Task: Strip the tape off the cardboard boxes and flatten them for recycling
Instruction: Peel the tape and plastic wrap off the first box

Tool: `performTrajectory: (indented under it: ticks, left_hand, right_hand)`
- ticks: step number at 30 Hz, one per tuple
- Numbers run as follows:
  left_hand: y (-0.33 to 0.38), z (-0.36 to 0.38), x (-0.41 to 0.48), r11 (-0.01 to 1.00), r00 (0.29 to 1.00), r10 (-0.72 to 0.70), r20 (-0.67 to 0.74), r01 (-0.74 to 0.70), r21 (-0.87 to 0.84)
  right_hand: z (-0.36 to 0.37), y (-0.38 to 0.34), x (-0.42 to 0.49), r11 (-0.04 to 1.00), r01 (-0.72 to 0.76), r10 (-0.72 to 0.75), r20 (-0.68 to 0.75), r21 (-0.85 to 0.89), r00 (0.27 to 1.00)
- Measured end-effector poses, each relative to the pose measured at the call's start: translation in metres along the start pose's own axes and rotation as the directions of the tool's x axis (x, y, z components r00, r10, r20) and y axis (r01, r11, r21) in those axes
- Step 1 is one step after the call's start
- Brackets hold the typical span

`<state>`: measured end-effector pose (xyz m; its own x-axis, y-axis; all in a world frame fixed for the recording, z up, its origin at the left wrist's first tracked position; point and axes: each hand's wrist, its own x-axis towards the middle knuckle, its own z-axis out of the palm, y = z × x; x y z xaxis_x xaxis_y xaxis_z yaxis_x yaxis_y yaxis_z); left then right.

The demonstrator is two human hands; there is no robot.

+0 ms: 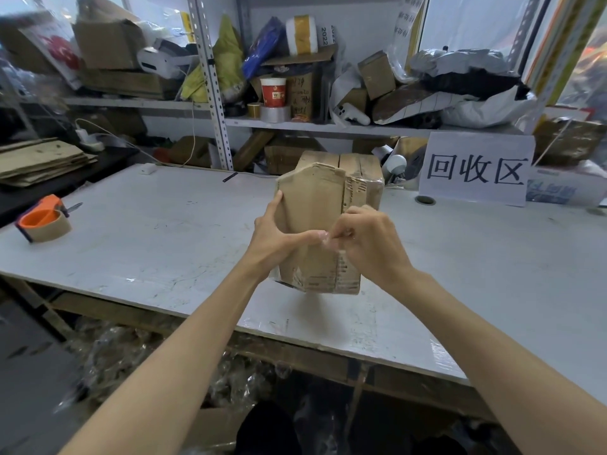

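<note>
A brown cardboard box (323, 198) stands on end at the middle of the white table (147, 244), its front face scuffed where tape has come away. My left hand (276, 238) holds the box's left edge, index finger stretched up along it and thumb across the front. My right hand (364, 238) is beside it at the front seam, fingertips pinching a bit of clear tape (331, 243) on the box. A second, similar box (354, 164) stands just behind.
An orange tape dispenser (44, 221) lies at the table's left. Flattened cardboard (39, 160) is stacked on a dark surface far left. A white sign (476, 169) stands at the right rear. Cluttered shelves (328, 128) run behind the table.
</note>
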<state>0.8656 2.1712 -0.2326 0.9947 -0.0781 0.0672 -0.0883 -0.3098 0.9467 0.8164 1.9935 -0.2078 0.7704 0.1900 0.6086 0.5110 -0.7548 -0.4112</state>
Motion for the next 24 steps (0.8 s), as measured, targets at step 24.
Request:
performTrajectory:
  ticks: [24]
  left_hand:
    - [-0.008,-0.005,-0.004,0.998,0.998,-0.053,0.044,0.054,-0.028]
  right_hand:
    - [0.006,0.007,-0.009,1.000,-0.008,0.009,0.032,-0.027,0.999]
